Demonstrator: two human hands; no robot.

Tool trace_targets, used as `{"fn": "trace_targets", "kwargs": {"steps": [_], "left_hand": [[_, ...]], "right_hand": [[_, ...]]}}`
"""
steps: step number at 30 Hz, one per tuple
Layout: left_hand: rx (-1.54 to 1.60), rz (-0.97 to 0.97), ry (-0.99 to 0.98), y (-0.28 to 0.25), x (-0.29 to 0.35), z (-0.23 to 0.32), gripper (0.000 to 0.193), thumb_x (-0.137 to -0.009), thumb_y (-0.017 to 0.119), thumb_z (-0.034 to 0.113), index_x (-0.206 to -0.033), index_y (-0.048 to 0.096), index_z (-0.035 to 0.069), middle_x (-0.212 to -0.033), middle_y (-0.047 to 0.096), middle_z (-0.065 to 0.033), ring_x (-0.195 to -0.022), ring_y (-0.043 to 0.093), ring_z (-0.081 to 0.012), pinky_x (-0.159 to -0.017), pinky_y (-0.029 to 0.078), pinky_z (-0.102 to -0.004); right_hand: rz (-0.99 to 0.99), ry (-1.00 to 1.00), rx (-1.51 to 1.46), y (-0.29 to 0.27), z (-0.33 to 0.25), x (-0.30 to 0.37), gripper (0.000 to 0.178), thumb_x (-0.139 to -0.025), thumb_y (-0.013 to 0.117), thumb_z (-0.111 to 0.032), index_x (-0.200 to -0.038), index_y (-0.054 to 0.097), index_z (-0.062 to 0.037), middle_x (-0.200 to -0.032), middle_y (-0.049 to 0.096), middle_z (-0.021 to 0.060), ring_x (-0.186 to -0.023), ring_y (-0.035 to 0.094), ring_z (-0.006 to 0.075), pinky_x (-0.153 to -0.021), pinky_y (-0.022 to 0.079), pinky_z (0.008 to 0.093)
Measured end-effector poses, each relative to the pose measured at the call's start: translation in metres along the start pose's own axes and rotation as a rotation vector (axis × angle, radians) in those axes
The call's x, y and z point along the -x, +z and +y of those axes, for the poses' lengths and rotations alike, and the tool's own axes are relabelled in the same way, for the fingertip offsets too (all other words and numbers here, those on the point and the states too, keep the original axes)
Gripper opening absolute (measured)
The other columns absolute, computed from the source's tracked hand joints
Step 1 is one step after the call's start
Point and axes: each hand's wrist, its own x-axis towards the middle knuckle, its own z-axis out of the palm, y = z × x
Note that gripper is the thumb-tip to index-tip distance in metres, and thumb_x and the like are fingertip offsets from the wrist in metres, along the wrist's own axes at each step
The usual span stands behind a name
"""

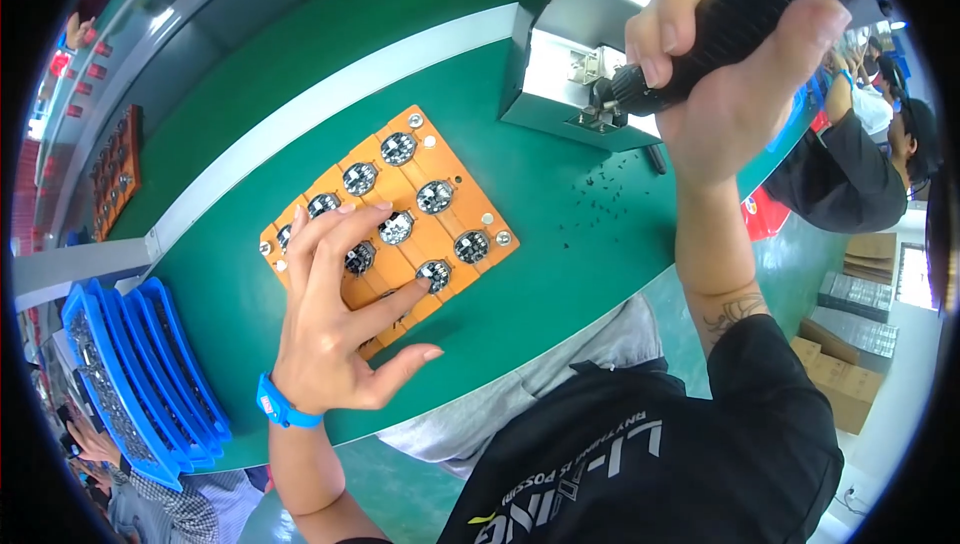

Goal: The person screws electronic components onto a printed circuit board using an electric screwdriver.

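Note:
An orange fixture plate [455, 149] lies at an angle on the green table, with several round black circuit boards [435, 196] seated in its pockets. My left hand [340, 334], a blue band on its wrist, spreads over the plate's near left part. Its index fingertip touches a round board [433, 275] near the front edge; the other fingers reach across boards farther back. Raised at the upper right, my right hand [725, 119] wraps round a black ribbed electric screwdriver [735, 29]. The driver's tip is at the front of a metal screw feeder box [560, 79].
Small dark bits [600, 199] are scattered on the table below the feeder. Blue trays [150, 374] filled with small parts stand in a row at the left edge. Another orange plate [118, 174] leans beyond the white rail [330, 84]. A co-worker [850, 169] sits at the right.

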Motion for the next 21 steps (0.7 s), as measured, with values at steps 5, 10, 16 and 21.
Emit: {"fn": "trace_targets", "kwargs": {"steps": [5,10,16,21], "left_hand": [[-0.023,-0.034,-0.034,-0.007,-0.003,-0.002,0.046,-0.063,0.088,0.041,-0.094,0.083,0.007,-0.142,0.055,-0.0224,-0.133,0.047,-0.0442,-0.115,0.026,-0.0704],[0.034,-0.055,-0.037,-0.005,-0.008,-0.009,0.044,-0.065,0.087,0.039,-0.098,0.083,0.009,-0.142,0.054,-0.0207,-0.133,0.046,-0.0436,-0.116,0.027,-0.0688],[0.083,-0.026,-0.096,-0.001,-0.008,-0.013,0.041,-0.065,0.087,0.036,-0.097,0.084,0.010,-0.142,0.054,-0.0191,-0.132,0.045,-0.0432,-0.115,0.030,-0.0656],[0.088,-0.049,-0.104,0.003,-0.011,-0.016,0.038,-0.064,0.087,0.032,-0.096,0.085,0.011,-0.144,0.053,-0.0179,-0.131,0.046,-0.0427,-0.115,0.031,-0.0653]], "right_hand": [[-0.258,0.105,-0.127,-0.012,0.026,0.004,0.105,-0.087,0.030,-0.093,-0.151,0.039,-0.0102,-0.069,0.051,0.0037,-0.051,0.048,0.0160,-0.057,0.046,0.0319],[-0.568,0.111,-0.206,0.027,0.024,0.027,0.106,-0.086,0.035,-0.094,-0.154,0.039,-0.0129,-0.075,0.050,0.0023,-0.054,0.048,0.0154,-0.057,0.045,0.0333],[-0.561,0.185,-0.434,0.058,0.053,0.064,0.117,-0.078,0.037,-0.098,-0.159,0.025,-0.0146,-0.077,0.057,0.0075,-0.051,0.052,0.0200,-0.054,0.048,0.0363],[-0.541,0.220,-0.434,0.051,0.072,0.074,0.116,-0.076,0.036,-0.099,-0.158,0.026,-0.0177,-0.076,0.057,0.0081,-0.051,0.053,0.0208,-0.053,0.047,0.0368]]}}
